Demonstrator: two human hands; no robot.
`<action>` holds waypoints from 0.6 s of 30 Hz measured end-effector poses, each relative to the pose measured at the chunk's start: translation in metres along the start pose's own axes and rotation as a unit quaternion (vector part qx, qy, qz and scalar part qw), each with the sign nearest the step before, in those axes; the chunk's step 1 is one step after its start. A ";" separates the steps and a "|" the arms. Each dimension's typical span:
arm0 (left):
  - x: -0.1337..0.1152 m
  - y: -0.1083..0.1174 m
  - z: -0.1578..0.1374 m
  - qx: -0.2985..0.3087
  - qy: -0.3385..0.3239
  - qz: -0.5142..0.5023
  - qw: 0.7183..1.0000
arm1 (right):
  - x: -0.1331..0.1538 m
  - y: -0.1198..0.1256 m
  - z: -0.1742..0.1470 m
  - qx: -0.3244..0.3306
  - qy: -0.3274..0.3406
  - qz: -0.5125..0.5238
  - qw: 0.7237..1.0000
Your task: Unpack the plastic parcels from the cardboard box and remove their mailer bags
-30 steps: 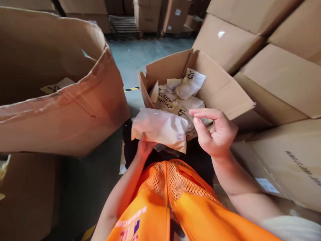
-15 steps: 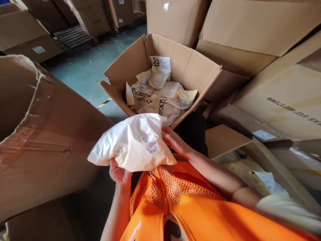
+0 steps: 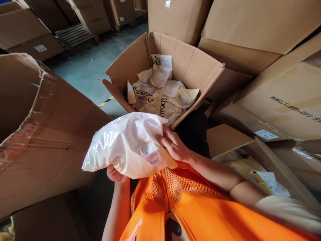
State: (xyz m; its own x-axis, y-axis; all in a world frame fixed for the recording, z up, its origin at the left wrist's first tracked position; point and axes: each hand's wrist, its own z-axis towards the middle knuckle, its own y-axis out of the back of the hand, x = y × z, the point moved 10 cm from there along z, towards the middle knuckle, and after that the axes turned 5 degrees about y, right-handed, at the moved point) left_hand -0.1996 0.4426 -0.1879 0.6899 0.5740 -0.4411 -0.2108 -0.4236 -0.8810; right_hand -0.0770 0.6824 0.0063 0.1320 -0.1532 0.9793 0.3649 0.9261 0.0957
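Observation:
A puffy white plastic mailer bag [image 3: 122, 144] is held in front of my orange vest, its printed barcode label [image 3: 151, 154] facing up. My left hand [image 3: 116, 174] grips the bag's lower edge from beneath, with most of the fingers hidden under it. On the other side my right hand [image 3: 173, 144] is closed on the bag's right end, thumb and fingers over the upper face. Just beyond the bag stands an open cardboard box [image 3: 183, 63] with several similar white mailer bags [image 3: 162, 72] inside, some bearing black lettering.
To the left rises a large open carton [image 3: 62, 147] with a torn rim. Stacked cartons [image 3: 281, 100] crowd the right side, above an open box holding more bags [image 3: 272, 182]. Blue-grey floor [image 3: 82, 70] and a wooden pallet [image 3: 74, 35] lie at the far left.
My right hand has moved from the bag's edge further onto its upper face. The bag has tilted and shifted slightly toward me, its left corner lower.

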 end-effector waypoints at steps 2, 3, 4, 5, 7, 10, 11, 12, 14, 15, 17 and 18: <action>-0.005 -0.016 -0.003 0.046 -0.041 -0.011 0.998 | 0.001 0.001 0.000 -0.006 0.006 -0.067 0.998; -0.007 -0.023 -0.004 0.061 -0.053 -0.015 0.997 | 0.001 0.001 0.001 -0.007 0.011 -0.079 0.997; -0.007 -0.028 -0.005 0.069 -0.057 -0.016 0.996 | 0.002 0.000 0.002 -0.007 0.015 -0.080 0.997; -0.008 -0.032 -0.007 0.074 -0.063 -0.015 0.995 | 0.003 0.000 0.002 -0.009 0.020 -0.075 0.997; -0.014 -0.037 -0.010 0.067 -0.083 -0.005 0.994 | 0.004 0.000 0.004 -0.015 0.024 -0.060 0.998; -0.018 -0.032 -0.015 0.020 -0.086 0.009 0.996 | 0.008 0.004 0.009 -0.032 0.026 -0.025 0.999; -0.016 -0.028 -0.017 -0.002 -0.075 0.008 0.997 | 0.009 0.006 0.012 -0.037 0.030 -0.016 0.999; -0.015 -0.024 -0.019 -0.025 -0.065 0.006 0.998 | 0.010 0.008 0.015 -0.042 0.035 -0.011 0.998; -0.014 -0.017 -0.029 -0.070 -0.060 0.001 0.996 | 0.008 0.011 0.021 -0.043 0.039 -0.021 0.998; -0.015 -0.014 -0.037 -0.094 -0.063 -0.001 0.994 | 0.004 0.010 0.025 -0.033 0.038 -0.038 0.998; -0.019 -0.014 -0.060 -0.136 -0.073 -0.001 0.988 | -0.008 0.002 0.033 0.023 0.041 -0.091 0.995; -0.023 -0.016 -0.074 -0.154 -0.083 -0.002 0.985 | -0.016 -0.006 0.039 0.068 0.052 -0.125 0.988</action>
State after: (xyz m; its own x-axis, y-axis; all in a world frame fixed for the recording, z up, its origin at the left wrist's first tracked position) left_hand -0.1607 0.3838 -0.1510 0.5625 0.6715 -0.4823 0.0295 -0.5993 -0.8000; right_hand -0.1168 0.6925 -0.0027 0.1499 -0.4116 0.8989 0.2724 0.8912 0.3627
